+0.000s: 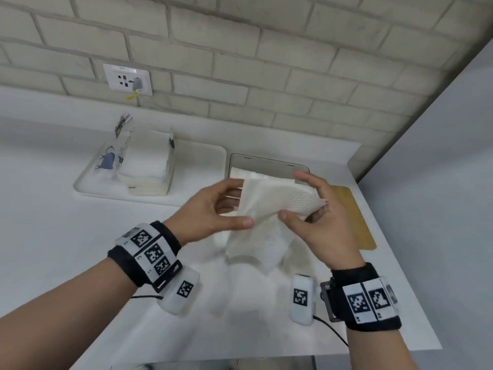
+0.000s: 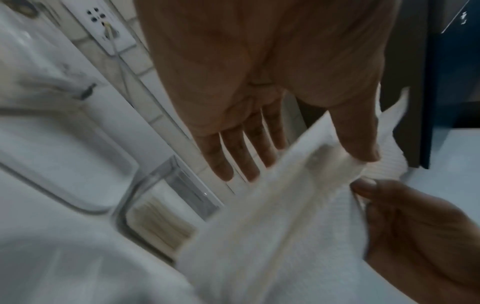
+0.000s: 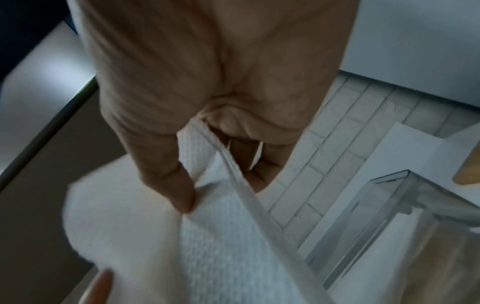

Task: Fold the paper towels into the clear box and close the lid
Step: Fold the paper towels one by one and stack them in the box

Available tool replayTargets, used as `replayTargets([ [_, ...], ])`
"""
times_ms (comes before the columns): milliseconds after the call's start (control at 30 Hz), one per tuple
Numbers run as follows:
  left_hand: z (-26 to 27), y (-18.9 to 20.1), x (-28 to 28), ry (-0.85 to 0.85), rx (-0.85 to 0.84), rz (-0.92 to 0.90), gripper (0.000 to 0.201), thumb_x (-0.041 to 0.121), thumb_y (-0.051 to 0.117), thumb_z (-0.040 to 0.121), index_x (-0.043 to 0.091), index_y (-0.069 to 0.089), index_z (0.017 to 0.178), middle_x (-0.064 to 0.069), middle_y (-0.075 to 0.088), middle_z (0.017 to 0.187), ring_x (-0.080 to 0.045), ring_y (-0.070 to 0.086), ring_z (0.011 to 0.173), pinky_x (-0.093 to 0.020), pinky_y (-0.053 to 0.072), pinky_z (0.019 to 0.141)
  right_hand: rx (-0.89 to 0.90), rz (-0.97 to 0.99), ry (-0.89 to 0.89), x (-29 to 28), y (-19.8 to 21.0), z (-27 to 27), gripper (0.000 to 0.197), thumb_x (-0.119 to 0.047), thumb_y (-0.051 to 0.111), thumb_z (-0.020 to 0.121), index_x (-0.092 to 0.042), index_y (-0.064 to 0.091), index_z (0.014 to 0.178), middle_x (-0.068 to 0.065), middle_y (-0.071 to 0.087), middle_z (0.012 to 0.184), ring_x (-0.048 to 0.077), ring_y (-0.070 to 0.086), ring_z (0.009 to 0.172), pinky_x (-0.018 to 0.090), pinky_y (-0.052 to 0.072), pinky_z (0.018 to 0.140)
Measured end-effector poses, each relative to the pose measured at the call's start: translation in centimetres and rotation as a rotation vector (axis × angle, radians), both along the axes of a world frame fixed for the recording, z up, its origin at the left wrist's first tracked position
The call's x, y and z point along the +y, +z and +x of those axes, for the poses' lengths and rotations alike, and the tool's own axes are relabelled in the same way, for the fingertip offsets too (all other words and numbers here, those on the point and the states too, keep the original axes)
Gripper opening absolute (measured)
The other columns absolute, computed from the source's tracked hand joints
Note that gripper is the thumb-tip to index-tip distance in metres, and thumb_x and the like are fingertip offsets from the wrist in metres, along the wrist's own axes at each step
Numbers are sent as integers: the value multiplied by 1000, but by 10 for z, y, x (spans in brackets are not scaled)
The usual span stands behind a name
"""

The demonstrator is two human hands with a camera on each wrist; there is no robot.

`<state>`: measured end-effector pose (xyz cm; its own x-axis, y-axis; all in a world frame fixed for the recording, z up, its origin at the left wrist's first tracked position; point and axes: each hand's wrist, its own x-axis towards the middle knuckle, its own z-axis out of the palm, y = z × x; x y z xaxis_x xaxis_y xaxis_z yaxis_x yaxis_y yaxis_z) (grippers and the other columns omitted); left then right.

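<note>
I hold a white textured paper towel point(image 1: 266, 209) point(image 2: 285, 226) point(image 3: 221, 236) in the air above the counter, bent between both hands. My left hand point(image 1: 242, 202) point(image 2: 298, 164) pinches its left edge, thumb in front and fingers behind. At the right edge my right hand point(image 1: 301, 206) point(image 3: 223, 191) pinches it the same way. Behind the hands stands the clear box point(image 1: 266, 158) point(image 2: 155, 179) point(image 3: 389, 185), uncovered, with folded towels inside. Its wooden lid point(image 1: 354, 217) point(image 3: 467, 170) lies flat on the counter to the right.
A white tray point(image 1: 197, 166) at the back left carries an opened pack of paper towels point(image 1: 144, 161). A wall socket point(image 1: 128, 78) with a plug sits on the brick wall. A grey side wall point(image 1: 440, 156) bounds the counter on the right.
</note>
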<state>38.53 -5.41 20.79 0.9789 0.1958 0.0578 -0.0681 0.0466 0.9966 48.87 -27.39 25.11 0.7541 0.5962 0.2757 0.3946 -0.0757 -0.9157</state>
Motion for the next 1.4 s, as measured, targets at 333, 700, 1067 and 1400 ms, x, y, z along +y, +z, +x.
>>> replayTargets([
  [333, 3, -14, -31, 79, 65, -51, 27, 20, 70, 95, 12, 71, 120, -2, 77, 118, -20, 74, 111, -48, 57, 101, 129, 236, -195, 16, -32, -16, 39, -9, 82, 82, -27, 59, 108, -4, 75, 101, 11, 72, 96, 30, 59, 84],
  [700, 6, -13, -35, 125, 99, -410, 45, 41, 33, 111, 16, 60, 137, -7, 70, 134, -25, 66, 124, -48, 53, 103, 139, 291, -373, 20, -44, -16, 16, -24, 80, 82, -23, 66, 89, -5, 75, 81, 9, 69, 78, 29, 55, 76],
  [1067, 6, -10, -37, 184, 52, -344, 27, 16, 46, 109, 18, 67, 126, -11, 72, 125, -27, 70, 111, -51, 53, 98, 225, 270, -382, 20, -44, -19, 22, -33, 76, 84, -22, 71, 102, 4, 79, 97, 23, 74, 93, 52, 59, 88],
  [1400, 12, -7, -33, 285, 31, -334, 28, 18, 46, 110, 15, 68, 127, -15, 75, 118, -25, 71, 100, -42, 56, 88, 111, 280, -417, 10, -31, -14, 15, -28, 77, 84, -24, 71, 98, -8, 75, 93, 11, 71, 88, 37, 60, 82],
])
